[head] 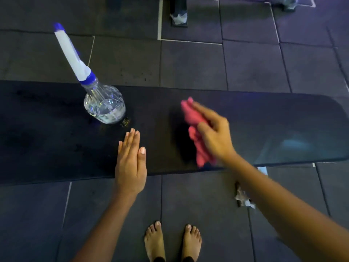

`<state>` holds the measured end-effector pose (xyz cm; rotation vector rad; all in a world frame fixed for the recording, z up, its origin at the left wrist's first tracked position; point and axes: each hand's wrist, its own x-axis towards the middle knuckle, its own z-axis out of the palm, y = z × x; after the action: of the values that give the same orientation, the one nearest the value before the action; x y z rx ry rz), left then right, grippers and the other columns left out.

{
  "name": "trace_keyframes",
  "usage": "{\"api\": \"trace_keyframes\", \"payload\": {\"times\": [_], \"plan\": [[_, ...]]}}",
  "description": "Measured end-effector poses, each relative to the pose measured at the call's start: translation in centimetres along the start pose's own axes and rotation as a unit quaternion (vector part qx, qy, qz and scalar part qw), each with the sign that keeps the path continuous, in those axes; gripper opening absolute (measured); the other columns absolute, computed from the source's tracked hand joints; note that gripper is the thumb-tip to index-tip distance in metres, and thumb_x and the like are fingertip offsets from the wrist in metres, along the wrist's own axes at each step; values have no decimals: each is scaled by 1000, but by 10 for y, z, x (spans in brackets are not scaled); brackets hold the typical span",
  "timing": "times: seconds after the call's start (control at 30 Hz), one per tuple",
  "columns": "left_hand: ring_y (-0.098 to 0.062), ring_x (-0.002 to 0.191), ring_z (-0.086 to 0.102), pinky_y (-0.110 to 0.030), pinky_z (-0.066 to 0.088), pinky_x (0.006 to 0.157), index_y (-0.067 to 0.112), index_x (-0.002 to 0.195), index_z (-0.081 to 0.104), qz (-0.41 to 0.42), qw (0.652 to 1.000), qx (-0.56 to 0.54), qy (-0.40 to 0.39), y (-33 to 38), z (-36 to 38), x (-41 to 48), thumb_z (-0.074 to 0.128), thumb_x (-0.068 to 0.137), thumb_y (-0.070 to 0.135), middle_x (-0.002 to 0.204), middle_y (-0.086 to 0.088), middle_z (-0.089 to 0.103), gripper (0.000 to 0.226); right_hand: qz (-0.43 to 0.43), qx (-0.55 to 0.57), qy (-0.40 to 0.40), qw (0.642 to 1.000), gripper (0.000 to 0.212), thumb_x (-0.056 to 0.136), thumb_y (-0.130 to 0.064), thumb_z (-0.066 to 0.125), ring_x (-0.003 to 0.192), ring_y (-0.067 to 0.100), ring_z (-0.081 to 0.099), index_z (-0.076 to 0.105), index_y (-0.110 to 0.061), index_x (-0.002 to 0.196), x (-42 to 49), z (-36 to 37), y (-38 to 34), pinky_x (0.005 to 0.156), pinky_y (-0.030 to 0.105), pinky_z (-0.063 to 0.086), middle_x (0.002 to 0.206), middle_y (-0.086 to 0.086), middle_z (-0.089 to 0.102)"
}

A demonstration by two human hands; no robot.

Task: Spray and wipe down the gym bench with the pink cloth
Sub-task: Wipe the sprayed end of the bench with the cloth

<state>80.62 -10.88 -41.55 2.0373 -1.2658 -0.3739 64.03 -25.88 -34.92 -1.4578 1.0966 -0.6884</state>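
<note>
The black padded gym bench [264,129] runs across the view from left to right. A clear spray bottle [104,107] with a white and blue nozzle stands upright on its left half. My right hand [213,135] grips the bunched pink cloth [196,133] and presses it on the bench right of centre; the cloth looks motion-blurred. My left hand [131,161] lies flat on the bench near its front edge, fingers straight and together, holding nothing, a short way in front of the bottle.
Dark rubber floor tiles [207,205] surround the bench. My bare feet [172,241] stand just in front of it. A bench foot wrapped in plastic [243,197] shows under my right forearm. Another equipment foot [179,17] stands on the floor beyond the bench.
</note>
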Motion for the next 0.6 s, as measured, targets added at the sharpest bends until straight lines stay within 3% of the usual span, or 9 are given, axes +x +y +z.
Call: {"api": "trace_keyframes", "payload": {"times": [0.03, 0.1, 0.17, 0.23, 0.4, 0.5, 0.53, 0.57, 0.6], "plan": [[-14, 146, 20, -35, 9, 121, 2, 145, 35, -8, 1000, -5, -2, 1, -1, 0, 23, 101, 35, 154, -9, 31, 57, -3, -54, 24, 998, 61, 87, 3, 46, 88, 17, 67, 49, -22, 142, 23, -4, 0, 76, 32, 58, 136, 9, 60], [-15, 146, 19, -34, 7, 122, 3, 145, 34, -10, 1000, 1, -12, 2, -1, -1, 23, 101, 35, 155, -9, 31, 57, 26, -180, 34, 983, 66, 87, -5, 49, 131, 24, 49, 37, -22, 150, 57, -6, 6, 109, 27, 37, 150, 11, 43], [-18, 146, 19, -33, 5, 122, 2, 145, 36, 6, 1000, 22, -21, 2, 0, -2, 23, 100, 34, 154, -10, 32, 56, 25, -259, 13, 966, 72, 81, -10, 52, 146, 24, 27, 35, -18, 151, 65, 4, 16, 110, 18, 16, 156, 8, 34], [-20, 146, 20, -33, 4, 121, 2, 144, 37, 13, 999, 40, -27, 2, 1, -2, 24, 100, 33, 154, -11, 33, 55, -3, -287, -32, 957, 77, 75, -7, 58, 149, 22, 20, 39, -18, 149, 52, 18, 21, 111, 20, 9, 158, 6, 31], [-26, 145, 22, -35, 5, 120, 0, 143, 39, 24, 996, 81, -42, 1, 2, -2, 24, 99, 34, 154, -14, 31, 57, -110, -275, -207, 933, 81, 68, -5, 51, 149, 12, 17, 43, -23, 146, -25, 39, 33, 120, 30, 1, 157, -3, 35], [-24, 147, 18, -41, 8, 121, 2, 146, 34, 40, 990, 118, -60, 3, 1, -5, 22, 100, 36, 156, -12, 27, 58, -122, -221, -263, 931, 69, 73, 6, 52, 143, 6, 31, 54, -17, 138, -73, 41, 37, 123, 36, 16, 148, -4, 47], [-21, 148, 16, -44, 8, 120, 4, 147, 33, 53, 987, 134, -66, 5, 0, -6, 20, 101, 37, 157, -9, 25, 58, -87, -179, -264, 944, 65, 75, 10, 50, 133, 2, 45, 57, -15, 135, -86, 40, 37, 119, 34, 28, 139, -8, 56], [-19, 148, 14, -46, 7, 120, 6, 148, 30, 68, 985, 143, -73, 7, 0, -8, 19, 101, 38, 158, -7, 24, 58, -15, -110, -257, 960, 62, 77, 13, 47, 110, 0, 62, 60, -12, 132, -96, 37, 36, 104, 31, 46, 125, -13, 65], [-18, 149, 12, -47, 4, 120, 8, 149, 29, 81, 983, 141, -79, 9, 0, -10, 17, 102, 40, 159, -5, 22, 59, 67, -26, -242, 968, 59, 81, 16, 43, 78, 3, 67, 61, -9, 130, -106, 33, 31, 77, 27, 55, 110, -12, 71]]}}
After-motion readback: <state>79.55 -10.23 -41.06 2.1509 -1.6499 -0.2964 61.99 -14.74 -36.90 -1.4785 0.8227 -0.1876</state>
